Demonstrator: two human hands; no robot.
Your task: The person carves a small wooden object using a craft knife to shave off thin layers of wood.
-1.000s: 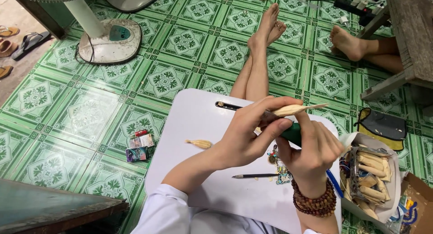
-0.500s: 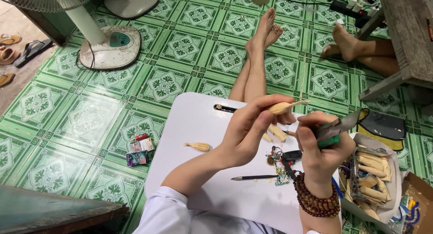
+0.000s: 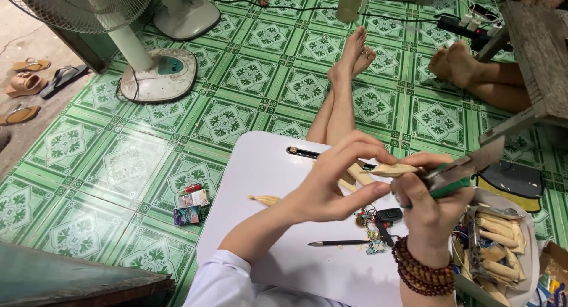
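My left hand (image 3: pixel 334 185) pinches a small pale wooden piece (image 3: pixel 395 169) between thumb and fingertips, above a white lap table (image 3: pixel 260 171). My right hand (image 3: pixel 427 207), with a brown bead bracelet on the wrist, grips a green-handled knife (image 3: pixel 455 185). Its flat blade (image 3: pixel 476 160) points up and to the right, and its base meets the wooden piece. On the table under my hands lie more wooden sticks (image 3: pixel 354 178), a bunch of keys (image 3: pixel 376 225), a dark pen (image 3: pixel 337 243) and one small carved piece (image 3: pixel 266 199).
A bag of wooden pieces (image 3: pixel 496 248) sits at the right. My bare legs (image 3: pixel 337 105) stretch over green patterned tiles. Another person's feet (image 3: pixel 458 63) rest by a wooden bench (image 3: pixel 541 52). A fan base (image 3: pixel 158 76), sandals (image 3: pixel 29 82) and small packets (image 3: pixel 190 205) are on the left.
The knife has swung out to the right, so its blade now shows. My left hand stays on the wooden piece and has shifted slightly right.
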